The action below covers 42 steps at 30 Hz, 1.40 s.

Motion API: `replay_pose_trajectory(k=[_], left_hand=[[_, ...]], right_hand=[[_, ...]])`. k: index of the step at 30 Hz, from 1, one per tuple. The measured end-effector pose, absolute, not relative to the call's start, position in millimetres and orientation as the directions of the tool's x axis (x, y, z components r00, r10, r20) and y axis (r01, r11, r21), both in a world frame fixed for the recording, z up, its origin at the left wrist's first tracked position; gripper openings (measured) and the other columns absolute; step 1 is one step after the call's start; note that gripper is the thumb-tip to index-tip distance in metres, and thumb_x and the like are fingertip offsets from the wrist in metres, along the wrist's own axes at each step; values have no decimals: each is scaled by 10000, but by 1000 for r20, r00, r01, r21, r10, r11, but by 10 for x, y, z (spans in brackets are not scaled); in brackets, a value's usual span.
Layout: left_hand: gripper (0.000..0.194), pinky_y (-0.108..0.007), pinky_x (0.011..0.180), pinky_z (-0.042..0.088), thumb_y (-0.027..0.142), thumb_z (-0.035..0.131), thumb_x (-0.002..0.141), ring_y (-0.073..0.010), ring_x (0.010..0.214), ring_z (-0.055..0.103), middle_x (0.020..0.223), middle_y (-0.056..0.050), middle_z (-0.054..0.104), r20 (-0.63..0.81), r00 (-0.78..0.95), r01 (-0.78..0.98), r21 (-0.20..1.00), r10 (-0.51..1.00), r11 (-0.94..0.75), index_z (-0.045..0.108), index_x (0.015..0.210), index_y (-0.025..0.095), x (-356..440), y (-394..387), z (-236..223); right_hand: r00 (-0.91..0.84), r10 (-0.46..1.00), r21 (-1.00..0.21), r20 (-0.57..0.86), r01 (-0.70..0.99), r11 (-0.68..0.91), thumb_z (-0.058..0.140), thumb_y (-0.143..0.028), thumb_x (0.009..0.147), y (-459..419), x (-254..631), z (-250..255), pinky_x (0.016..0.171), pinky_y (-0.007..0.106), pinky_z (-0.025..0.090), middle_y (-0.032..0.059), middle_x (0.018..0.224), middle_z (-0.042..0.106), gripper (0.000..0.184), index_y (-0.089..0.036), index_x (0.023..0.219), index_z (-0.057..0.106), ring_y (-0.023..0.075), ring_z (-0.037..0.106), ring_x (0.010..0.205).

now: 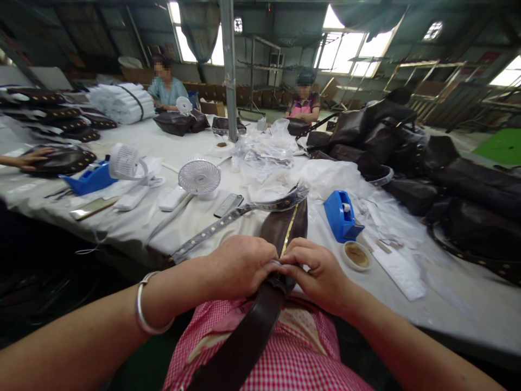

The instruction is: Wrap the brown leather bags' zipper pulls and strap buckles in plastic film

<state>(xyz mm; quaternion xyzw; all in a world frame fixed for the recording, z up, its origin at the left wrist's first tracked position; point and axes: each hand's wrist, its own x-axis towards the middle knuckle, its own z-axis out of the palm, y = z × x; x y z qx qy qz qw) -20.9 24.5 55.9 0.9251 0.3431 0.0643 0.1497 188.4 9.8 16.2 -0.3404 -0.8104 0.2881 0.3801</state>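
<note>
A dark brown leather handbag point(300, 225) with a gold zipper point(289, 231) lies at the table edge, pointing away from me. Its wide strap point(248, 342) runs down over my lap. My left hand point(242, 266) is closed at the near end of the zipper, gripping the bag there. Against it, my right hand point(315, 271) pinches thumb and forefinger together. A small whitish bit shows between the fingertips, too hidden to name. Beyond the hands, a studded strap point(222, 228) in clear plastic curves across the bag's far end and down to the left.
Right of the bag stand a blue tape dispenser point(341, 217) and a small dish point(357, 256) of brown stuff. A phone point(229, 205) and white fan point(199, 176) lie left. Dark bags point(366, 136) are heaped right. A co-worker's hand point(35, 158) touches another bag; two people sit across.
</note>
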Motion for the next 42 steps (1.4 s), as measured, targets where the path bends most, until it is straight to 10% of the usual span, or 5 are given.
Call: replay_pose_trajectory(k=[9, 14, 28, 42], left_hand=[[206, -233, 500, 323, 304, 570, 811, -107, 520, 474, 555, 42, 552, -310, 604, 611, 772, 734, -177, 652, 668, 180, -142, 329, 594], [196, -245, 394, 248, 400, 583, 744, -101, 393, 327, 474, 78, 401, -573, 567, 506, 809, 592, 298, 549, 696, 214, -152, 383, 399], [119, -250, 568, 278, 218, 697, 653, -118, 608, 405, 568, 56, 502, -357, 710, 510, 855, 607, -95, 609, 579, 188, -181, 658, 567], [233, -227, 373, 247, 385, 700, 607, -87, 371, 350, 399, 76, 419, -554, 715, 509, 831, 426, 226, 590, 595, 180, -85, 722, 316]], right_hand=[[-414, 748, -645, 519, 385, 660, 626, -157, 914, -47, 1927, 219, 655, 289, 506, 40, 810, 647, 100, -200, 866, 701, 163, 616, 741], [-460, 712, -624, 531, 356, 695, 590, -132, 930, -94, 1932, 151, 684, 299, 541, 64, 881, 665, 152, -208, 983, 709, 177, 640, 792], [-477, 708, -594, 520, 394, 702, 582, -115, 926, -124, 1916, 75, 691, 315, 543, 74, 907, 669, 172, -208, 1016, 696, 185, 640, 804], [-580, 626, -398, 521, 484, 780, 594, -124, 935, -192, 1847, 188, 664, 308, 460, 77, 864, 670, 125, -150, 1001, 697, 179, 603, 760]])
